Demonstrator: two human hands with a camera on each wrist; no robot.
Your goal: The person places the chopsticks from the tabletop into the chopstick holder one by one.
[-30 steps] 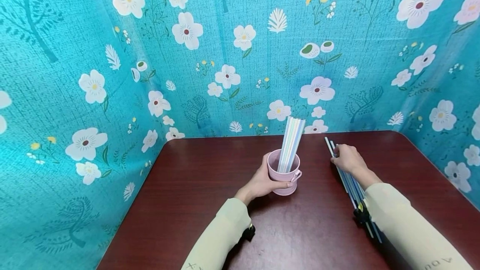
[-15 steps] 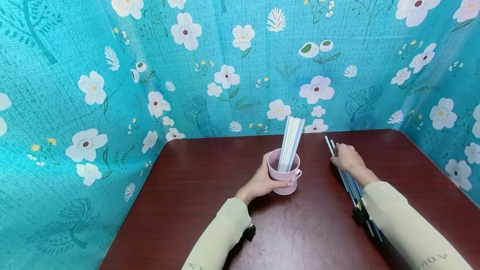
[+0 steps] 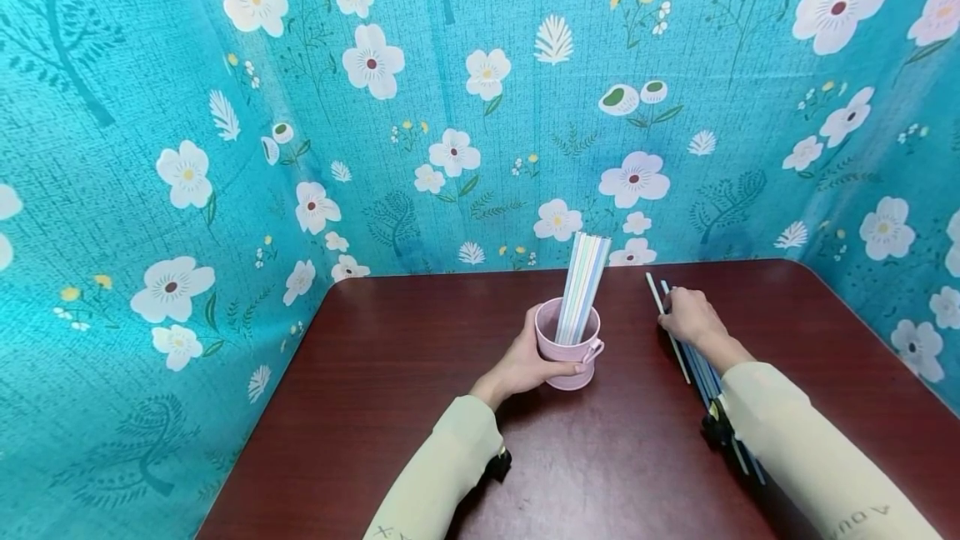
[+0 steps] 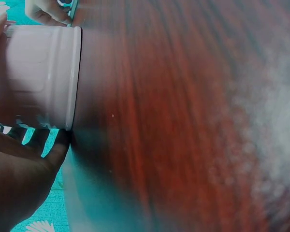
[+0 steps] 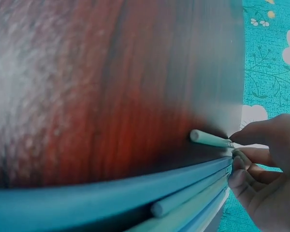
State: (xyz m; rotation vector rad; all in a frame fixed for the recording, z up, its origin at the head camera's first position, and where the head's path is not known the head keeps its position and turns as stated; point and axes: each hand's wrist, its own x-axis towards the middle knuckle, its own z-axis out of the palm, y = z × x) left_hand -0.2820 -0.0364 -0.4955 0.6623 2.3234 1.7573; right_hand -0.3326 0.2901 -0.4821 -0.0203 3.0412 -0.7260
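While the two cream-sleeved forearms reached out over the dark reddish-brown wooden table [image 3: 390, 373], the left hand [image 3: 525, 363] was curled round the side of a pale pink cup with a small side handle [image 3: 568, 348], thumb and fingers wrapped on its wall. The cup stood upright near the middle of the table, and in it stood a tight bundle of pastel straws [image 3: 582, 286], white, pale green and pale blue, leaning slightly to the right and rising well above the rim. To the right of the cup, a row of loose straws [image 3: 701, 369] lay flat on the table, side by side, running from near the right sleeve toward the far edge. The right hand [image 3: 690, 317] rested on their far end, and its fingertips [image 5: 241, 140] pinched a single pale green straw [image 5: 208, 138], set slightly apart from the others. Beyond the table stood a turquoise cloth backdrop printed with white flowers [image 3: 480, 107], wrapping round both sides.
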